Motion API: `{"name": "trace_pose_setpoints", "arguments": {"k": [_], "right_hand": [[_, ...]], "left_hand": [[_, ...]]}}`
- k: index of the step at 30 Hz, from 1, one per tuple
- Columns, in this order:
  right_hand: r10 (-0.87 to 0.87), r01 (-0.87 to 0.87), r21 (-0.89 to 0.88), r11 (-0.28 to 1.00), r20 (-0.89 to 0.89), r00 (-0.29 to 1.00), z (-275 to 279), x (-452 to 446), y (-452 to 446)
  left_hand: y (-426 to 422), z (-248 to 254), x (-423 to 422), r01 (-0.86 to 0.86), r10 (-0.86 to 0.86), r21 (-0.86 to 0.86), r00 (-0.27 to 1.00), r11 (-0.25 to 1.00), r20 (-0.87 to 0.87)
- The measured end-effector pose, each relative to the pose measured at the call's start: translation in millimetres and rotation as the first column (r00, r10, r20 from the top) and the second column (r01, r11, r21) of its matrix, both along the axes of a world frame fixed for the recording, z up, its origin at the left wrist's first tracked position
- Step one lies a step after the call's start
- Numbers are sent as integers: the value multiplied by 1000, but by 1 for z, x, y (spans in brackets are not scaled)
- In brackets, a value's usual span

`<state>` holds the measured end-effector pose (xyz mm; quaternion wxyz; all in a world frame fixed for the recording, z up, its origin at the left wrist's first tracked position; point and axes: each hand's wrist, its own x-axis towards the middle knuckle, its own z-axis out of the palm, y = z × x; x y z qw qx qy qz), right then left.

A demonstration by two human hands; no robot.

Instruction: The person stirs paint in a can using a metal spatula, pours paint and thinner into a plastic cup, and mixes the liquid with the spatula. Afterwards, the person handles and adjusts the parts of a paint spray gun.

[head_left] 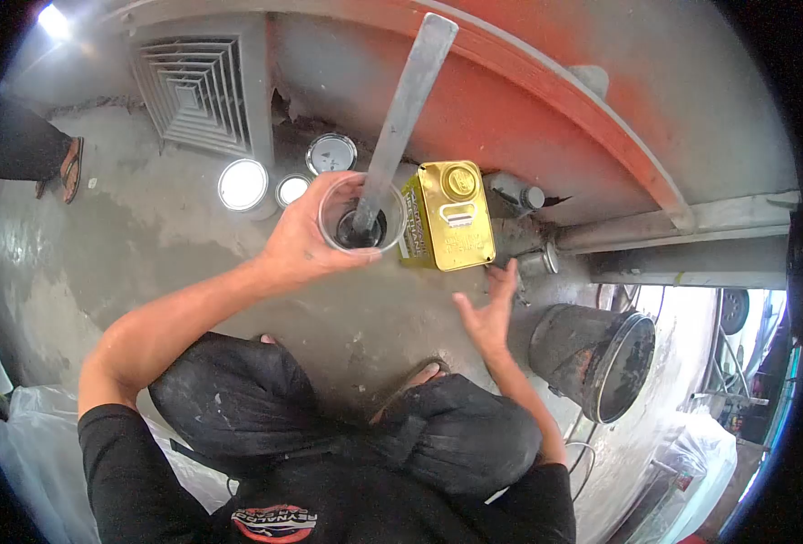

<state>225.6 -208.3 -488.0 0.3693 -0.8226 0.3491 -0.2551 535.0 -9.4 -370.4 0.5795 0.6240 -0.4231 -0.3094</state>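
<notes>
My left hand (306, 238) is wrapped round a clear plastic cup (335, 218), holding it up in front of me. Dark liquid shows at the cup's bottom, and a long flat grey stir stick (401, 113) leans in it, its upper end rising well above the rim. Just right of the cup a gold rectangular metal can (465, 240) stands on the floor with its round cap in place. My right hand (489, 313) is near the can's lower right corner, fingers spread, holding nothing.
Several round tins, among them a white-topped tin (243, 185), stand left of the cup. A grey bottle (519, 194) and a small metal tin (539, 261) sit right of the gold can. A dirty bucket (592, 358) is at my right. Another person's sandalled foot (72, 170) shows far left.
</notes>
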Motion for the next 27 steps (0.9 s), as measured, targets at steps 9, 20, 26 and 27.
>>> {"name": "trace_pose_setpoints", "arguments": {"k": [9,20,26,27], "right_hand": [[-205,202,42,978,320,925,-42,110,24],[-44,60,-87,994,168,985,55,56,-6],[115,-161,-350,923,-149,982,159,20,2],[127,-193,-374,907,-193,973,175,19,6]], "left_hand": [[6,3,-8,15,-16,8,995,1000,93],[13,-10,-3,-56,56,-8,998,998,-13],[5,-12,-5,-63,58,40,992,997,108],[4,-13,-6,-70,64,38,989,997,131]]}}
